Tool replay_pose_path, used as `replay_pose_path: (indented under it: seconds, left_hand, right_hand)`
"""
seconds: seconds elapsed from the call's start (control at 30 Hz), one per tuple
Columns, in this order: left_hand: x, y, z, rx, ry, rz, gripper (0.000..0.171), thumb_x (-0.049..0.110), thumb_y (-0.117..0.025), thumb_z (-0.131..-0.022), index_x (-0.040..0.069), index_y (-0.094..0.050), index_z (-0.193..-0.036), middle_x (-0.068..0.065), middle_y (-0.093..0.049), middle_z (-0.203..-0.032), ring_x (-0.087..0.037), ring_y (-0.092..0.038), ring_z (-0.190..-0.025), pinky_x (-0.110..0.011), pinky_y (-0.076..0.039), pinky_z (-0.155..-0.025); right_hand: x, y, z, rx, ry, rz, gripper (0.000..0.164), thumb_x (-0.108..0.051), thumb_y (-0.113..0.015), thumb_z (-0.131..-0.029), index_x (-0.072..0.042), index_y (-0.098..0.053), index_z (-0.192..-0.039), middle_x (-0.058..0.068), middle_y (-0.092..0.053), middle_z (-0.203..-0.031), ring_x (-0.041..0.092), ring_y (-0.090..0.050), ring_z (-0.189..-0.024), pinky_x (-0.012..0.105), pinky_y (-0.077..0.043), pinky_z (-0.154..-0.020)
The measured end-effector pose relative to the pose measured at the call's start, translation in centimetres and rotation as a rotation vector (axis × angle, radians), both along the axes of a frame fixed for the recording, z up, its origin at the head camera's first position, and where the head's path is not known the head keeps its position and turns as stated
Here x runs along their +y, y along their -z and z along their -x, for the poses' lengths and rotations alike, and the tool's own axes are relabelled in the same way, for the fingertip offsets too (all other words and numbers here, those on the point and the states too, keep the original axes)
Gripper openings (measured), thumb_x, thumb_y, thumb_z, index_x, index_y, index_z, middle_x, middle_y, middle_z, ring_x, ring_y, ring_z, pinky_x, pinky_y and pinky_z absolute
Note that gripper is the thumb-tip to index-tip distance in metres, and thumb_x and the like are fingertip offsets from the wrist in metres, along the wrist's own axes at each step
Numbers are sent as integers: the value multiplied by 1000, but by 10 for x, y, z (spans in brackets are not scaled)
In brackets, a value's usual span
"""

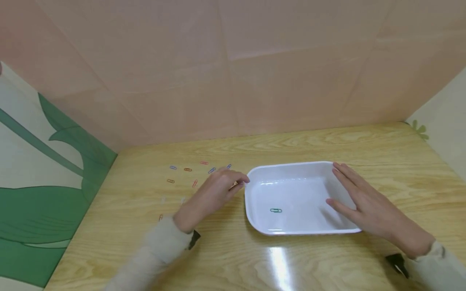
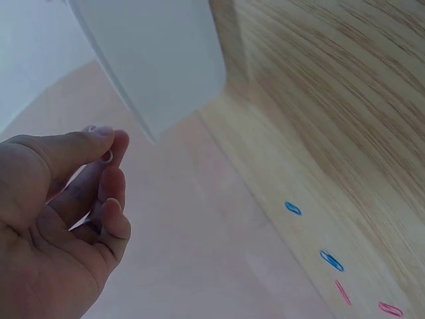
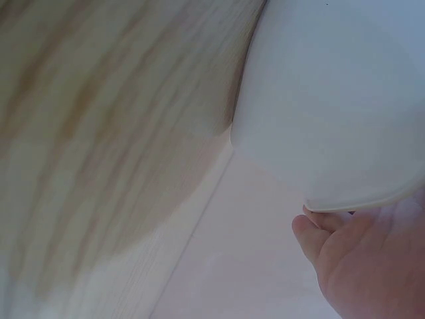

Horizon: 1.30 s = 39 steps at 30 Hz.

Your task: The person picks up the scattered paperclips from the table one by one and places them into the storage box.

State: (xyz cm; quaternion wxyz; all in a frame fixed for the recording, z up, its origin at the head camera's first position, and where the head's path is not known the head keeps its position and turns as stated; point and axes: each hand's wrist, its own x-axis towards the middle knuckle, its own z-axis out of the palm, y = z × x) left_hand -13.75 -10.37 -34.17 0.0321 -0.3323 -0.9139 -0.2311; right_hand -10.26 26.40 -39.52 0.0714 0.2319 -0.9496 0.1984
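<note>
My left hand (image 1: 214,188) is at the left rim of a white rectangular tray (image 1: 298,190). Between its thumb and index finger it pinches a small white paper clip (image 2: 108,157), mostly covered by the fingertips. Inside the tray, toward the front left, lies a green paper clip (image 1: 276,210). My right hand (image 1: 375,208) rests over the tray's right rim with fingers extended, its thumb reaching over the inside. From the right wrist view, fingertips show right at the rim's corner.
Left of the tray, several paper clips lie scattered on the wooden table (image 1: 120,242), among them a blue one (image 1: 173,167), an orange-brown one (image 1: 170,181) and a pink one (image 1: 204,163). A pinkish backdrop (image 1: 233,81) rises behind the table.
</note>
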Motion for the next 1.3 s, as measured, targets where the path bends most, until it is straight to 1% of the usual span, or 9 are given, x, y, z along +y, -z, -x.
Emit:
replay_pose_path:
  seconds: [0.07, 0.1, 0.23, 0.3, 0.37, 0.73, 1.03, 1.17, 1.3]
  left_hand:
    - [5, -2, 0, -15, 16, -8, 17, 1, -68, -91, 4, -74, -106, -6, -77, -102, -17, -70, -91, -47, -44, -110]
    - [7, -2, 0, -15, 24, -6, 16, 1, -68, -91, 4, -74, -106, -6, -77, -102, -16, -70, -90, -47, -44, -111]
    - [16, -4, -1, -16, 48, 8, 16, 3, -67, -92, 6, -75, -106, -4, -77, -103, -16, -65, -89, -32, -54, -92]
    - [20, -5, -2, -7, 63, 20, 16, 3, -67, -92, 7, -75, -106, -3, -77, -102, -16, -61, -87, -24, -53, -78]
    - [25, -5, -1, -7, 74, 31, 17, 3, -66, -93, 7, -75, -106, -3, -77, -102, -16, -61, -87, -20, -51, -75]
    - [46, 5, -1, -37, 97, 77, 18, 6, -66, -94, 9, -75, -110, 0, -76, -102, -15, -62, -90, -17, -50, -78]
    - [58, 15, 1, -81, 80, 129, 20, 11, -65, -95, 12, -74, -113, 3, -74, -101, -11, -58, -92, -12, -47, -78]
    - [63, 19, 1, -85, 99, 135, 20, 11, -64, -96, 12, -75, -113, 4, -74, -102, -11, -57, -92, -12, -47, -81]
    - [68, 24, 2, -57, 136, 140, 20, 9, -64, -95, 11, -75, -112, 3, -75, -103, -11, -59, -91, -12, -46, -82]
  right_hand:
    - [0, 0, -1, -9, 3, -2, 84, -36, -64, -96, -3, -17, -158, 12, -13, -167, 28, -8, -155, 15, 8, -120]
    - [0, 0, -1, -11, 4, -3, 84, -36, -64, -96, -3, -17, -158, 12, -13, -167, 28, -9, -155, 16, 8, -120]
    - [0, 0, -1, -14, 8, -6, 85, -37, -64, -96, -3, -17, -158, 12, -12, -167, 29, -9, -155, 18, 7, -121]
    - [0, 0, -1, -11, 7, -6, 85, -37, -64, -96, -3, -17, -158, 13, -12, -167, 30, -9, -155, 18, 7, -121]
    - [0, 0, -1, -10, 6, -6, 85, -37, -64, -96, -2, -17, -158, 13, -12, -167, 30, -10, -155, 18, 7, -121]
    - [0, 0, -1, -21, 14, -4, 84, -37, -63, -96, -4, -17, -158, 12, -12, -167, 30, -10, -155, 22, 5, -123]
    - [-1, 0, 0, 8, 8, -8, 85, -37, -65, -95, -3, -19, -157, 14, -14, -167, 31, -11, -155, 17, 7, -121]
    - [-1, 1, 0, 13, 6, -9, 85, -37, -65, -95, -2, -19, -157, 14, -15, -166, 31, -11, -155, 15, 8, -120]
    - [-2, 0, 0, 12, 11, -11, 84, -38, -65, -95, -2, -20, -157, 13, -15, -166, 31, -12, -155, 14, 8, -119]
